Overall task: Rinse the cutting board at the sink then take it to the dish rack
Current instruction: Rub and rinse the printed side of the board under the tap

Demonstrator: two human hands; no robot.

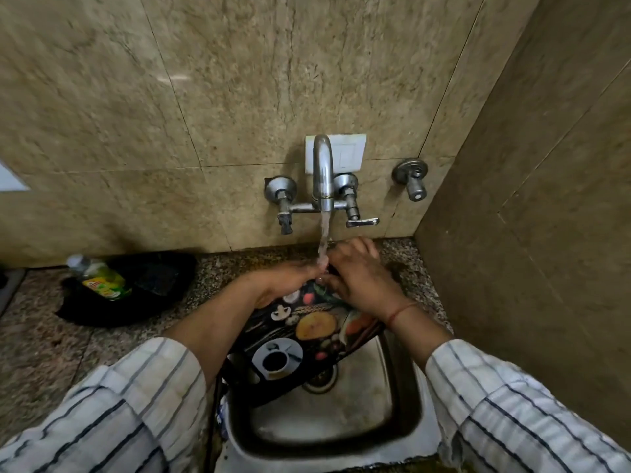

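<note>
Where water runs, unreadable bottle label

text: none legible | green bottle label: red logo, too blurred to read

Someone's wearing a striped shirt with the sleeves pushed up.
Both sleeves are looking off-white with thin dark blue-grey stripes, bunching around the forearms, and a thin red-orange thread is circling the right wrist. Both hands are bare.

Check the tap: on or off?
On. A stream of water runs from the tap spout down onto both hands, above the cutting board.
</note>
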